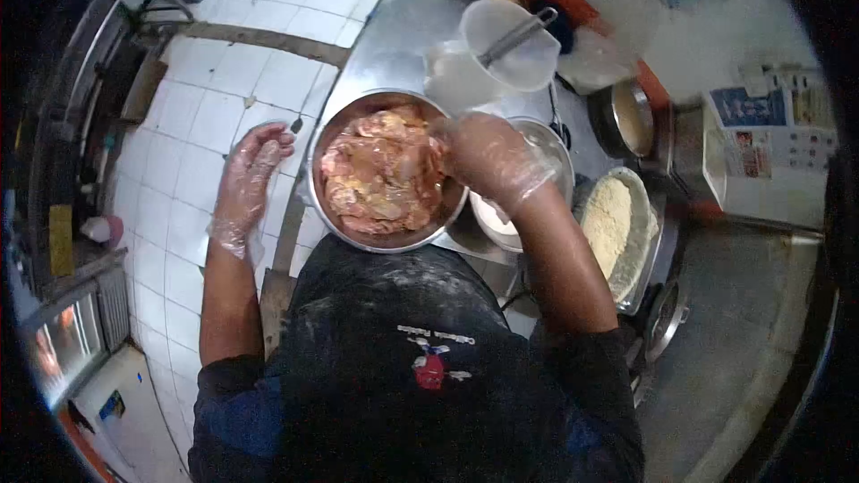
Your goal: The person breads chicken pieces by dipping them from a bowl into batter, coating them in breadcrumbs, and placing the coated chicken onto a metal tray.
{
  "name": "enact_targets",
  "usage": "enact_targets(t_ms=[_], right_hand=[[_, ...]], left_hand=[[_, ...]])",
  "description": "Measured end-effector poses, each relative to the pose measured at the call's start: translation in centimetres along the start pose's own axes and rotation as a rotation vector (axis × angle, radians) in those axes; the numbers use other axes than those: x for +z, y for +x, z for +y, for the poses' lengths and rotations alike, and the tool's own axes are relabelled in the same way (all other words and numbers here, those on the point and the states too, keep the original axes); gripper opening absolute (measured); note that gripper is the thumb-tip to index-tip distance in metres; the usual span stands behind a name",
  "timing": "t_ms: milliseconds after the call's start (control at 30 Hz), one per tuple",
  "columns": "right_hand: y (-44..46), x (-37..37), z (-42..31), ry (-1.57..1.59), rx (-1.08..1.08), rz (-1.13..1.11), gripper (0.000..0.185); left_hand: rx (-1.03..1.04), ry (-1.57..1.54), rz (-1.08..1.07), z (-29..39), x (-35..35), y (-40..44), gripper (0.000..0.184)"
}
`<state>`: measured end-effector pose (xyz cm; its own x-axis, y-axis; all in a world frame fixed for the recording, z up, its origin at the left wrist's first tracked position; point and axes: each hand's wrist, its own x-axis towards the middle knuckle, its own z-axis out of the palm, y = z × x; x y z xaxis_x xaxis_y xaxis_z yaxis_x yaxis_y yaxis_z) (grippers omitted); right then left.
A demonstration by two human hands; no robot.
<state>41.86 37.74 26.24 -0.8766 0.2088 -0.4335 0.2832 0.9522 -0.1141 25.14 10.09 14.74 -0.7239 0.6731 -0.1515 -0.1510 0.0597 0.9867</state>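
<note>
A round metal bowl (319, 201) full of raw, seasoned-looking meat (380, 170) sits at the edge of the steel table. My left hand (253, 170), in a clear plastic glove, hangs to the left of the bowl, fingers apart and holding nothing. At the bowl's right rim is my right hand (497, 161), gloved too, with its fingers bent down at the meat's edge; the fingertips are blurred, and what they hold, if anything, cannot be made out. Beneath and behind that hand stands a second bowl (559, 156) with white contents.
Farther back on the steel table (385, 58) is a white translucent container (510, 45) with a dark-handled utensil. A tray of pale crumbs (608, 224) lies to the right, near a round pan (631, 121). White floor tiles (192, 116) show at left.
</note>
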Motion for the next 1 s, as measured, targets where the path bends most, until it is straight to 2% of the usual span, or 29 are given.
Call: enact_targets(t_ms=[33,100,133,167,233,300,367,400,433,467,500,567,633,700,733,767,800,833,900,967,1000], right_hand=[[1.0,3.2,1.3,0.042,0.044,0.041,0.035],[1.0,4.5,0.8,0.089,-0.125,0.097,0.04],[1.0,5.9,0.5,0.158,-0.176,0.189,0.04],[1.3,6.9,0.1,0.161,-0.197,0.191,0.04],[1.6,7.8,-0.7,0.064,-0.181,0.304,0.037],[2.1,8.3,-0.9,0.02,-0.191,0.309,0.034],[2.1,8.5,-0.9,-0.072,-0.176,0.321,0.029],[2.1,8.0,-0.9,-0.081,-0.14,0.264,0.028],[1.6,7.2,-1.0,-0.084,-0.144,0.265,0.028],[0.8,6.3,-1.2,0.308,-0.112,0.259,0.028],[0.3,5.8,-1.0,0.699,-0.076,0.244,0.028],[0.0,5.6,-0.1,0.757,-0.075,0.167,0.031],[-1.1,4.2,-0.8,0.87,-0.088,0.239,0.032],[-0.7,4.7,-0.6,0.909,-0.154,0.27,0.036],[-0.8,3.1,-1.7,0.632,-0.074,0.175,0.035],[-0.7,2.2,-2.4,0.353,0.004,0.083,0.035],[-0.2,3.3,-2.4,0.054,0.021,0.13,0.031],[0.0,3.8,-2.4,0.058,0.019,0.132,0.031],[0.1,4.3,-3.1,0.003,0.064,0.093,0.028],[1.0,5.4,-3.2,-0.059,0.063,0.162,0.028],[1.3,5.7,-3.3,-0.119,0.067,0.224,0.029]], left_hand=[[0.005,-0.024,-0.024,0.2,0.2,0.0,0.051],[-0.006,0.031,-0.014,1.2,1.4,-0.1,0.04],[-0.005,0.004,-0.023,1.6,2.1,-0.4,0.039],[-0.004,-0.023,-0.036,2.1,2.9,-0.5,0.039],[-0.056,0.079,-0.131,3.5,4.0,-0.3,0.04],[0.087,0.228,-0.202,3.3,4.9,0.2,0.042],[0.144,0.479,-0.283,3.7,5.6,0.4,0.044],[0.146,0.479,-0.281,3.6,6.0,0.4,0.044],[0.234,0.52,-0.307,3.2,6.4,0.3,0.049],[0.321,0.561,-0.333,2.8,6.9,0.2,0.053],[0.32,0.559,-0.327,2.5,7.4,0.2,0.053],[0.343,0.541,-0.336,1.9,8.3,0.1,0.059],[0.334,0.466,-0.342,1.9,8.9,0.1,0.063],[0.229,0.354,-0.333,1.9,9.0,0.1,0.062],[0.239,0.422,-0.236,2.0,8.8,0.6,0.061],[0.239,0.426,-0.233,2.4,8.5,0.7,0.061],[0.306,0.76,-0.152,2.9,8.2,0.7,0.055],[0.37,1.094,-0.067,3.2,7.9,0.7,0.05],[0.367,1.14,-0.117,1.6,8.7,1.3,0.047],[0.337,1.447,-0.159,-0.9,10.0,1.5,0.04],[0.302,1.343,-0.139,-1.1,10.3,1.8,0.038]])
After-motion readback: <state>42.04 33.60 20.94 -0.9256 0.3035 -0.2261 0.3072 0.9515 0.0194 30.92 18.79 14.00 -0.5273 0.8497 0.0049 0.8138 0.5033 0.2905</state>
